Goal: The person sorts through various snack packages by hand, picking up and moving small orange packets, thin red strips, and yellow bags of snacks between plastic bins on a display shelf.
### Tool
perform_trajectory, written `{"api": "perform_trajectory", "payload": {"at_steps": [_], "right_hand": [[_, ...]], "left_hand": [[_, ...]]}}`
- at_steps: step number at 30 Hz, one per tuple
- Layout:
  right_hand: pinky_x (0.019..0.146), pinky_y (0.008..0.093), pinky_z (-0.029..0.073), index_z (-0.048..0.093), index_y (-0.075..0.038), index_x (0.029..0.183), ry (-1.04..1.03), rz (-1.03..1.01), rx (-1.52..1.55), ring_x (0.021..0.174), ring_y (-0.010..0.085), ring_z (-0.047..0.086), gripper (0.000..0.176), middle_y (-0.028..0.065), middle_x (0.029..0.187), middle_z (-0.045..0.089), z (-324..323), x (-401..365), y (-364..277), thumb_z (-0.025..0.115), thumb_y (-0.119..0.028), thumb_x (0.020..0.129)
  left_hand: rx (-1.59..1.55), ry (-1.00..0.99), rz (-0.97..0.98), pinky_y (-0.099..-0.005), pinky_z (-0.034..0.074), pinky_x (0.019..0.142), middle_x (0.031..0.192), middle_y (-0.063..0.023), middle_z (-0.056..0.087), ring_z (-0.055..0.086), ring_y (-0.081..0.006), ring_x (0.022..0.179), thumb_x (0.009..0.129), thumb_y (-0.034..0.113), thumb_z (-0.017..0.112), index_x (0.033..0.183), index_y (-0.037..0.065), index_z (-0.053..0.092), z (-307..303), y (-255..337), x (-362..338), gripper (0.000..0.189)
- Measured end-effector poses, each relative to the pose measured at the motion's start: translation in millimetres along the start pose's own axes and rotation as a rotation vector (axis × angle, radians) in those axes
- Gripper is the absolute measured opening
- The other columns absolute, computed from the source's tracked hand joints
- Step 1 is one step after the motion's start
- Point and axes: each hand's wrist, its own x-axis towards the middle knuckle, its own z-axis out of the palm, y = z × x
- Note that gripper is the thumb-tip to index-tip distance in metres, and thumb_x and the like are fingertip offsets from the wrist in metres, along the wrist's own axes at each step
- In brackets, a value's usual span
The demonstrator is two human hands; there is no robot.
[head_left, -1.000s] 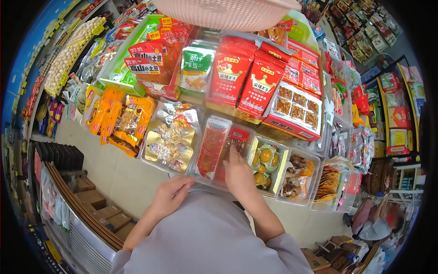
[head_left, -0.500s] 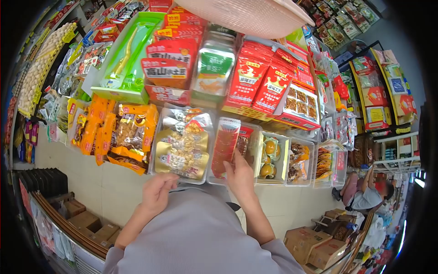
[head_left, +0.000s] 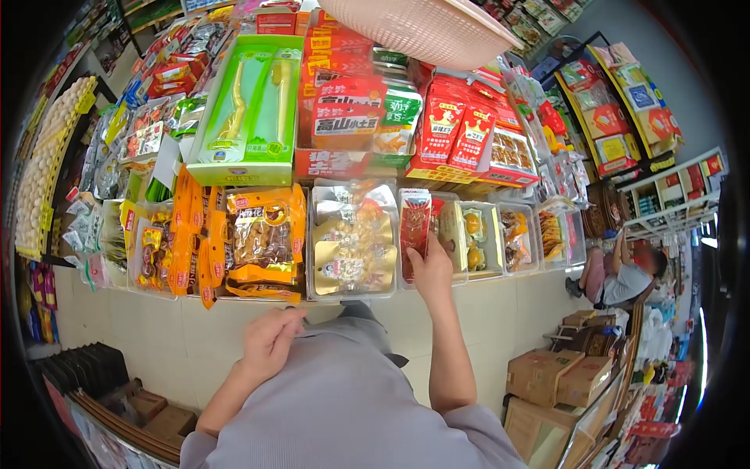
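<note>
My right hand reaches into a clear plastic tray at the front of the display, its thumb and fingers closed on the right edge of a red snack packet. The fingertips are partly hidden behind the packet. To the left stands a clear tray of gold and silver snack packets. My left hand is held in front of my body, below the trays and apart from them. Its fingers are curled together; whether anything small is in them is hidden.
Small tubs of wrapped snacks continue rightward; orange snack bags lie left. Behind are a green box, red packets and a pink basket. Cardboard boxes are at lower right, and another person sits beyond.
The view has shifted, and the trays sit farther from my body. My left hand has come away from the gold packets' tray edge. My right hand stays at the red packet, now gripping its edge.
</note>
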Motion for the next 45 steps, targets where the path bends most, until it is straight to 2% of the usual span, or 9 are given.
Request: {"api": "perform_trajectory", "payload": {"at_steps": [6,12,16,21,24,30,36,39,45], "right_hand": [[0.087,0.0412,0.053,0.057,0.002,0.133,-0.046,-0.066,-0.001,0.101,0.0368,0.069,0.051,0.0243,0.11,0.07,0.5,8.0,15.1,0.072,-0.018,0.088],[0.09,0.049,0.051,0.058,0.002,0.125,-0.347,0.043,0.202,0.106,0.0452,0.064,0.048,0.0264,0.116,0.066,-16.7,28.9,17.9,0.071,-0.027,0.09],[0.092,0.0508,0.051,0.048,0.003,0.136,-0.288,-0.045,0.113,0.106,0.0472,0.063,0.055,0.03,0.115,0.065,-19.8,19.6,13.0,0.067,-0.024,0.092],[0.106,0.0468,0.044,0.025,0.002,0.155,-0.363,-0.049,0.176,0.129,0.0454,0.052,0.076,0.0315,0.142,0.05,-21.4,14.9,18.9,0.063,-0.023,0.094],[0.106,0.0457,0.044,0.025,0.004,0.155,-0.302,-0.152,0.238,0.126,0.0462,0.054,0.076,0.0313,0.14,0.053,-20.6,17.9,24.9,0.062,-0.023,0.095],[0.103,0.0412,0.047,0.025,0.008,0.153,-0.675,0.041,0.356,0.123,0.0415,0.06,0.074,0.0295,0.136,0.057,-58.5,46.7,30.9,0.064,-0.018,0.096],[0.099,0.0379,0.05,0.029,0.008,0.153,-0.54,-0.216,0.391,0.122,0.0301,0.062,0.068,0.0254,0.135,0.06,-34.1,64.1,56.3,0.063,-0.013,0.098],[0.098,0.037,0.051,0.033,0.008,0.151,-0.662,-0.021,0.549,0.12,0.029,0.063,0.067,0.0247,0.131,0.061,-46.8,78.5,46.1,0.065,-0.015,0.097],[0.086,0.0354,0.054,0.05,0.007,0.136,-0.667,-0.062,0.556,0.1,0.0223,0.067,0.053,0.0185,0.113,0.068,-33.7,91.2,50.3,0.07,-0.019,0.093]], "left_hand": [[0.031,0.0,0.037,-0.0307,0.052,0.064,0.078,-0.0108,0.067,0.067,-0.0208,0.069,0.094,-0.003,0.06,0.11,0.0,0.069,-2.8,-2.0,-3.4,0.018],[0.088,0.091,-0.011,-0.031,0.053,0.065,0.079,-0.0112,0.069,0.068,-0.0214,0.07,0.095,-0.003,0.061,0.11,-0.001,0.069,29.0,9.9,9.3,0.018],[0.099,0.105,-0.047,-0.0304,0.053,0.065,0.08,-0.0114,0.07,0.068,-0.0209,0.071,0.095,-0.002,0.061,0.11,-0.001,0.069,55.6,15.0,21.1,0.017],[0.175,0.11,-0.107,-0.0295,0.054,0.066,0.082,-0.0114,0.07,0.069,-0.0203,0.074,0.096,-0.002,0.06,0.109,-0.001,0.069,85.6,26.2,35.9,0.016],[0.201,0.103,-0.159,-0.0294,0.054,0.067,0.084,-0.0115,0.071,0.07,-0.0206,0.075,0.096,-0.002,0.06,0.109,-0.001,0.069,105.0,37.2,44.0,0.016],[0.269,0.099,-0.181,-0.0299,0.054,0.068,0.084,-0.0116,0.07,0.07,-0.0214,0.075,0.095,-0.002,0.061,0.11,0.0,0.069,129.8,47.0,50.5,0.017],[0.271,0.155,-0.223,-0.03,0.053,0.067,0.084,-0.0114,0.07,0.069,-0.0215,0.074,0.096,-0.001,0.061,0.111,0.0,0.069,142.6,48.5,47.4,0.018],[0.291,0.183,-0.248,-0.03,0.052,0.066,0.083,-0.0112,0.07,0.068,-0.0213,0.073,0.096,0.0,0.061,0.112,0.001,0.069,143.9,52.1,44.1,0.018],[0.261,0.243,-0.265,-0.0298,0.052,0.066,0.082,-0.0109,0.07,0.068,-0.0207,0.072,0.096,-0.001,0.061,0.113,0.001,0.069,143.3,49.3,37.9,0.019]]}}
